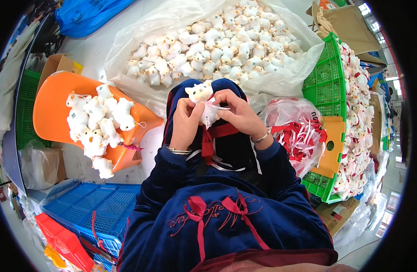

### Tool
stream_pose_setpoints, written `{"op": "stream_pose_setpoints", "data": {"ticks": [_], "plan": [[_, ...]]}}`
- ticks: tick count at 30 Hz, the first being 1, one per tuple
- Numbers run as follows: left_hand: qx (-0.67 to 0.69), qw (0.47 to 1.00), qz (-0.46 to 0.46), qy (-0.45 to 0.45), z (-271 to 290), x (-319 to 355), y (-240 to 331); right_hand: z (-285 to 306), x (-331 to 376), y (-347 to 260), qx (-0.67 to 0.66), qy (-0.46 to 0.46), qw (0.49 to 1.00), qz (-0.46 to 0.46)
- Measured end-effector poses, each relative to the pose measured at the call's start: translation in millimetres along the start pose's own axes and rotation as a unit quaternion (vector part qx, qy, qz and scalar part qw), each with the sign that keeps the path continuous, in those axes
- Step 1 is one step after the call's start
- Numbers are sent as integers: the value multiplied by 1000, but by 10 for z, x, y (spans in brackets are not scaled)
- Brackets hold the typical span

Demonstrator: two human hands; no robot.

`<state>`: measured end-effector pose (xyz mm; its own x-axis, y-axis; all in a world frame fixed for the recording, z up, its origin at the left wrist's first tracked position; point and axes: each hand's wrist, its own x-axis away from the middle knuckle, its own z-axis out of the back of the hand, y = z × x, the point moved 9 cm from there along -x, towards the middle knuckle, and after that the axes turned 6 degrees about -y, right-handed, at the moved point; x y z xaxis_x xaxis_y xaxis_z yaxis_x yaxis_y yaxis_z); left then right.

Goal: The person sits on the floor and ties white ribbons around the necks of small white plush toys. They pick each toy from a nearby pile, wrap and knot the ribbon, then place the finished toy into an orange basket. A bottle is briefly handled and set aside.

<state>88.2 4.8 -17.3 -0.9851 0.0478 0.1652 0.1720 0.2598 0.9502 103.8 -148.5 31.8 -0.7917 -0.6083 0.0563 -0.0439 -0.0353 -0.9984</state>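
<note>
Item 1: small white plush animal toy with a cream face (200, 94), held above the lap at centre, head up. Left hand (186, 122) in closed grip on the toy's left side; right hand (238, 113) in closed grip on its right side, fingers pinching a thin white loop at the body. Both wrists carry thin metal bangles.

Item 2: strip of red ribbon (217, 132), lying over the dark blue velvet lap just below the toy.

Item 3: clear plastic bag of red and white ribbons (299, 131), just beside the right forearm.

Item 4: large clear plastic sack of matching white plush toys (217, 41), open, beyond the hands.

Item 5: orange plastic chair (54, 104), to the left, bearing a pile of the same toys.

Item 6: green plastic crate (326, 77), to the right, with more toys heaped past it.

Item 7: blue plastic crate (95, 208), lower left, on the floor.
</note>
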Motion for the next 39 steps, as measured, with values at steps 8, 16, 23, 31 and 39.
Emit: {"op": "stream_pose_setpoints", "data": {"ticks": [8,16,23,31,39], "plan": [[33,999,28,30,-118,6,14,103,62,12,-65,116,991,13],[42,994,-59,84,-113,23,177,31,49,-22,87,136,985,-61],[48,997,-10,63,-92,25,73,-157,54,-423,324,125,934,89],[79,995,-37,50,-72,-2,137,31,87,-459,235,137,956,109],[-93,991,-30,-91,-394,14,126,93,223,-166,213,81,974,-11]]}}
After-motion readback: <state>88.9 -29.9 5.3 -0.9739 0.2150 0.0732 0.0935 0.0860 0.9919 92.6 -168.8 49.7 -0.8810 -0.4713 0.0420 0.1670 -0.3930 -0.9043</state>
